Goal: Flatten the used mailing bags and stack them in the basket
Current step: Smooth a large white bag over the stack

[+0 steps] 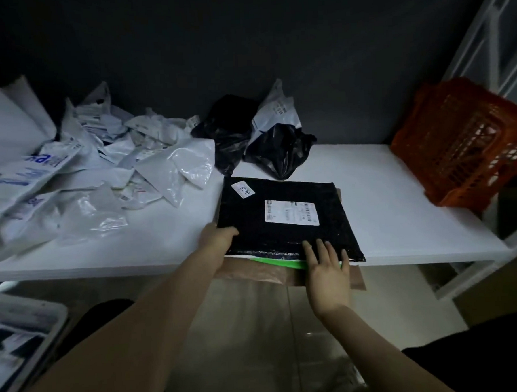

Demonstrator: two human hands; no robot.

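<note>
White tabletop (386, 195) is spread across the view, set against a dark wall. Its left part is covered by a loose pile of crumpled white mailing bags (85, 166). At the far right end an orange lattice basket (464, 143) is seen, tilted and well apart from both hands. A flattened black mailing bag (283, 239) is laid at the table's near edge, on top of a small stack of flat bags; a green strip (284, 263) and brown paper envelopes (252, 271) are exposed beneath it and overhang the edge. Two crumpled black bags (248, 139) are heaped just behind it, with a crumpled white bag between them.

The bag's near left corner is gripped by the left hand (219, 238), with the thumb laid on top and the fingers hidden underneath. The right hand (327, 270) is laid flat, its straight fingers pressed on the bag's near edge; the two hands are kept apart.

A white shipping label (291, 212) is stuck near the bag's middle, and a small sticker (243, 190) printed "6270" is placed at its far left corner.
</note>
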